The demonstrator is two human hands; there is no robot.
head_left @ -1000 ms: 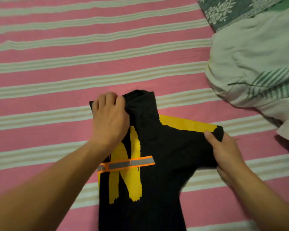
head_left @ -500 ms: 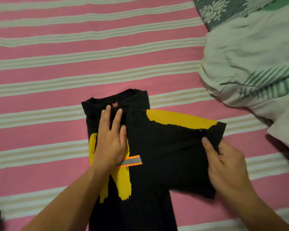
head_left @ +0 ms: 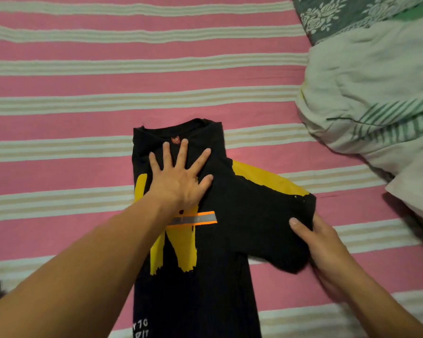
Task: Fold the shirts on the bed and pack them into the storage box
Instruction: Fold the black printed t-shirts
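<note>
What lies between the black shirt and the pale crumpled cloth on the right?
Only bare pink striped bedsheet separates black shirt from pale cloth, head view.

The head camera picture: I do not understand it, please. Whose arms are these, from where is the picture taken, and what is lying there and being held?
No machine is here. A person wears one camera on the head, looking forward and down, so you see that person's own arms. The left hand presses flat, fingers spread, on a black shirt with yellow print. The right hand grips the shirt's sleeve, which sticks out to the side. The shirt lies on a pink striped bedsheet. A pale crumpled cloth lies at the right. No storage box is in view.
</note>
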